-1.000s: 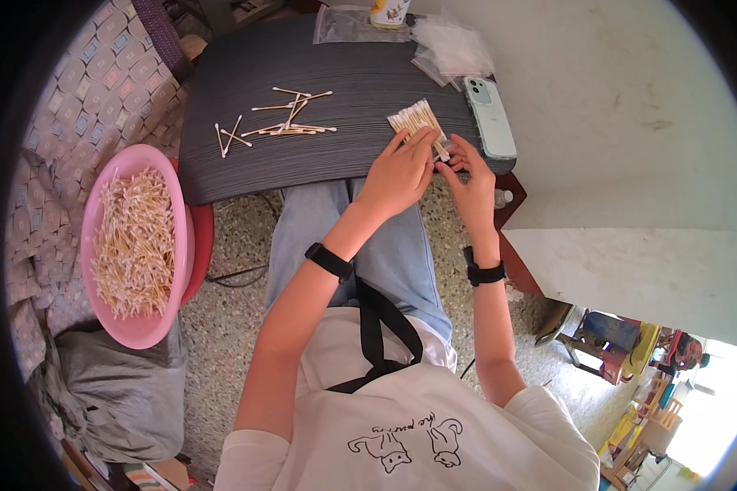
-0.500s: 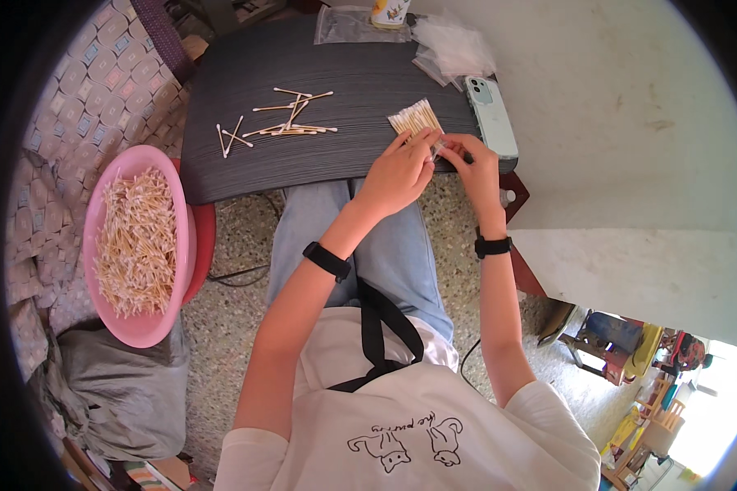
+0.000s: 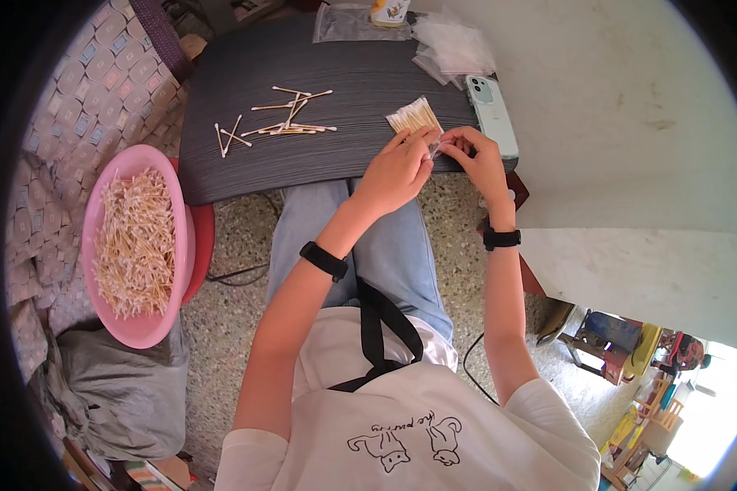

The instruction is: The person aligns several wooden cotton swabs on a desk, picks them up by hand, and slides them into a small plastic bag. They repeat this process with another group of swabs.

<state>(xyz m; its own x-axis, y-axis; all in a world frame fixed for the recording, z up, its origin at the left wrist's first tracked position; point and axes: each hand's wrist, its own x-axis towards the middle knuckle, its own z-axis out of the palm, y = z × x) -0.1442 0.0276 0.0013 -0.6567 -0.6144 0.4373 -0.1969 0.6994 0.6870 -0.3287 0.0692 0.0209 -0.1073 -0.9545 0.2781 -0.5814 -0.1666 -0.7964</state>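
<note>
At the table's near right edge, a flat clear bag of cotton swabs [image 3: 414, 117] lies under my hands, its white tips pointing away from me. My left hand [image 3: 396, 172] is closed on the near end of this bag. Beside it, my right hand [image 3: 477, 164] pinches the bag's clear plastic edge between thumb and fingers. Several loose cotton swabs [image 3: 293, 114] are scattered on the dark table [image 3: 336, 74] to the left. A pink basin [image 3: 186, 245] heaped with cotton swabs [image 3: 135, 245] stands at the left, below the tabletop.
A pale green phone [image 3: 493, 119] lies at the table's right edge. Behind it is a stack of clear plastic bags [image 3: 454, 49]. A patterned cup [image 3: 390, 11] stands at the far edge by another clear bag [image 3: 344, 24]. A wall [image 3: 614, 123] rises on the right.
My right hand has shifted slightly to the right, its wrist turning a little, while still pinching the bag's edge. My left hand has barely moved.
</note>
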